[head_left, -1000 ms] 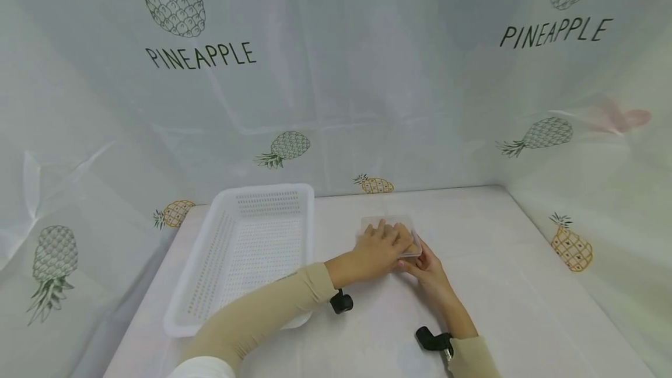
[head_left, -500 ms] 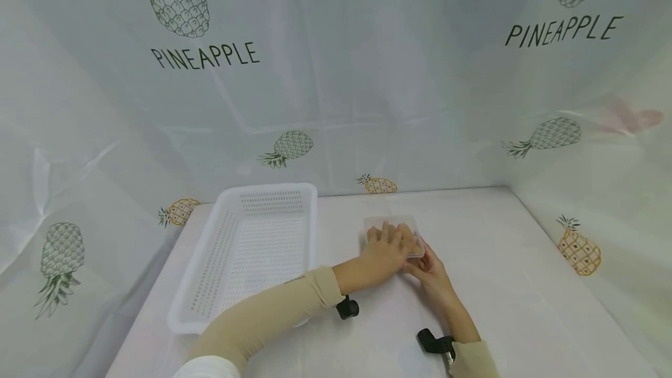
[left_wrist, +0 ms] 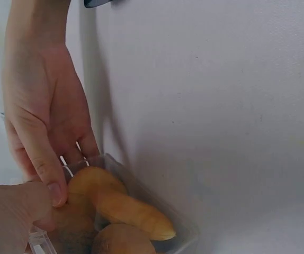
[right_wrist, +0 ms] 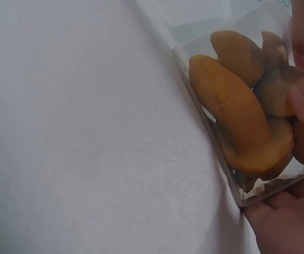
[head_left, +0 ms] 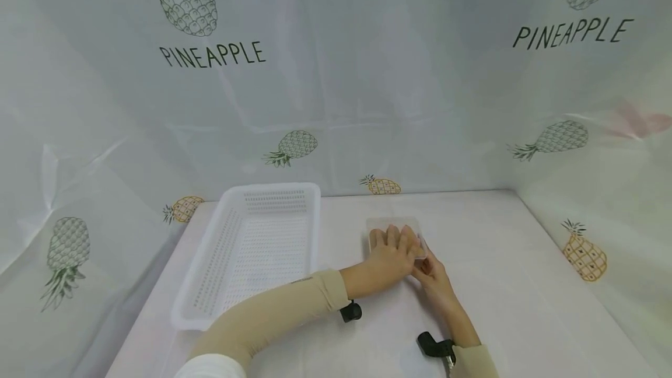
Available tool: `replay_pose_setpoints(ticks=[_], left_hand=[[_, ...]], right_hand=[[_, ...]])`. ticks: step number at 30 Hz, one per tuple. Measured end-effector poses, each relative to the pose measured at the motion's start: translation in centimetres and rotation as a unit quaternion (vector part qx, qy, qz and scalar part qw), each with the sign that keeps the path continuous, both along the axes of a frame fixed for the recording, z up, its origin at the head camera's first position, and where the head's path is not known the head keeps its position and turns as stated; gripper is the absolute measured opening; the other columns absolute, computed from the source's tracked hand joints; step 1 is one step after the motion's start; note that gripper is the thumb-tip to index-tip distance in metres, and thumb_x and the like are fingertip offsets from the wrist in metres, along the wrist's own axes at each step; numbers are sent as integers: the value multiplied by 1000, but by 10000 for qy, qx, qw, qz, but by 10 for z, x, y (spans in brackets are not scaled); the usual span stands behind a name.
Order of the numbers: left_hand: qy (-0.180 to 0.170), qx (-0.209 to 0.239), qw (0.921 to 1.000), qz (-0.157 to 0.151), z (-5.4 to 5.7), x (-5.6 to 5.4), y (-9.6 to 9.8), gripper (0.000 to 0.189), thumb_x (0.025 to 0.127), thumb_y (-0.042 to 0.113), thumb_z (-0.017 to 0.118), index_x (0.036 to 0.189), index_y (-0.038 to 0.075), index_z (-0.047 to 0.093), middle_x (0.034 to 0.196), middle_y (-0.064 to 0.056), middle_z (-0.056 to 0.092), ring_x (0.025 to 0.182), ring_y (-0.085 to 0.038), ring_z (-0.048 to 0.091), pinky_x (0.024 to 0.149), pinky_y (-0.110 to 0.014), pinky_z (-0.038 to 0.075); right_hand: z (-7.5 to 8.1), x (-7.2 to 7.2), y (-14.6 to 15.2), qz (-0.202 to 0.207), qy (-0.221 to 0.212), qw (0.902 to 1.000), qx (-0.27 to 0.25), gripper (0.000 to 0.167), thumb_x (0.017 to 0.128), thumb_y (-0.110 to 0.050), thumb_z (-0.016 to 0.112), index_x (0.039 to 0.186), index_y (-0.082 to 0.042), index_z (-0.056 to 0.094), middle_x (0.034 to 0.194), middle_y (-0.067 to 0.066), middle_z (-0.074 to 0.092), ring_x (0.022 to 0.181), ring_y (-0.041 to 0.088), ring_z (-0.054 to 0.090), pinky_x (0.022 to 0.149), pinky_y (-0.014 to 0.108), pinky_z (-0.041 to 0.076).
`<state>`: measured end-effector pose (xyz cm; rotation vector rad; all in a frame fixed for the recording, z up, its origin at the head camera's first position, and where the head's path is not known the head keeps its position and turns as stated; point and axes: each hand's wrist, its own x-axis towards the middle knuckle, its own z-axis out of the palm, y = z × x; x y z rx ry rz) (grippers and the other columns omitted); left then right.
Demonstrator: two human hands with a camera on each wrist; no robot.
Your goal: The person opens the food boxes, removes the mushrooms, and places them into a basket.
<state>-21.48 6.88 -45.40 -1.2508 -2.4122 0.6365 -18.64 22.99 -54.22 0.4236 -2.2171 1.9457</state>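
Note:
A clear plastic box (head_left: pixel 391 221) sits right of centre on the table, filled with several rounded yellow-brown pieces (right_wrist: pixel 234 103), one of them long and curved. My left hand (head_left: pixel 389 261) lies over the box, fingers extended and slightly spread across the contents, hiding much of them. At the box's near right corner my right hand (head_left: pixel 434 279) grips the wall; in the left wrist view its thumb (left_wrist: pixel 57 193) reaches over the rim while its fingers pass behind. A second clear panel (right_wrist: pixel 194 18) shows beyond the box in the right wrist view.
A large white perforated basket (head_left: pixel 184 273) stands on the left, with my left sleeve (head_left: pixel 278 308) passing over its near right corner. Pineapple-printed sheeting (head_left: pixel 357 104) rises behind the table and along both sides.
The head view has turned slightly left, so everything appears shifted rightward. My left hand has moved a little to the right over the box. The right hand keeps its grip on the corner.

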Motion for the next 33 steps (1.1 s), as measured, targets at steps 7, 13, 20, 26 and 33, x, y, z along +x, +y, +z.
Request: replay_pose_setpoints(ticks=[7, 13, 20, 26, 33], left_hand=[[676, 413, 9953, -557, -6, -2, -1, 48, 104, 35, 53, 142, 5, 55, 134, -21, 59, 112, -42, 62, 77, -54, 58], [821, 411, 9940, -593, -6, -1, -2, 47, 105, 34, 51, 142, 6, 55, 133, -21, 60, 109, -42, 63, 76, -53, 59], [777, 362, 9948, -546, 0, -4, -1, 43, 105, 37, 50, 136, 8, 59, 124, -14, 63, 93, -32, 61, 69, -46, 58], [194, 203, 9991, -326, 10, -5, -2, 59, 101, 53, 50, 143, 12, 55, 137, -13, 58, 101, -31, 60, 73, -45, 57], [-815, 202, 9965, -32, 28, -11, -4, 65, 96, 59, 55, 146, 17, 50, 141, -6, 54, 98, -20, 60, 66, -38, 56]], right_hand=[[2, 2, -1, -46, 250, 9995, 210, 75, 99, 4, 55, 159, -1, 9, 150, 36, 30, 117, -9, 49, 94, 11, 45], [1, 1, -3, 68, 306, 9995, 90, 74, 100, 5, 53, 158, 2, 7, 155, 35, 20, 129, -13, 36, 101, 10, 36], [-1, -1, -3, -11, 398, 9991, 138, 71, 99, 4, 56, 156, 6, 13, 156, 33, 21, 131, -13, 32, 103, 9, 32], [-1, 2, 0, 48, 178, 9998, 30, 71, 98, 4, 58, 155, 8, 16, 150, 36, 29, 123, -10, 44, 97, 11, 42], [0, 2, 0, -1, -71, 9999, 126, 56, 99, -3, 61, 148, 4, 36, 137, 23, 48, 117, 1, 54, 93, 16, 48]])
